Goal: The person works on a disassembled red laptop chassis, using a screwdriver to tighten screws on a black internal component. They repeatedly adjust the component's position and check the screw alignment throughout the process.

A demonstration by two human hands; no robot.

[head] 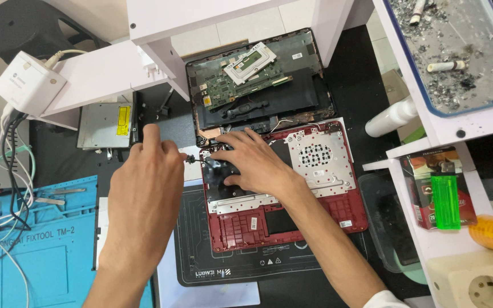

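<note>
Left hand (144,182) nearest, pinching a small dark screwdriver (190,159) at the red laptop shell's (292,219) left edge. Right hand (252,162) flat on that shell, holding nothing. Bottom cover (309,102) already off, green board (232,88) exposed; fastening judged unfinished.

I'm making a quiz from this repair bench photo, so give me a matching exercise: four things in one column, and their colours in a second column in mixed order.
Things:
1. Opened laptop shell under the right hand
2. Work mat at the left edge
3. Lighter on the right shelf
4. Power adapter block at top left

Colours:
A. white
B. red
C. green
D. blue

Pairs: 1-B, 2-D, 3-C, 4-A
</note>
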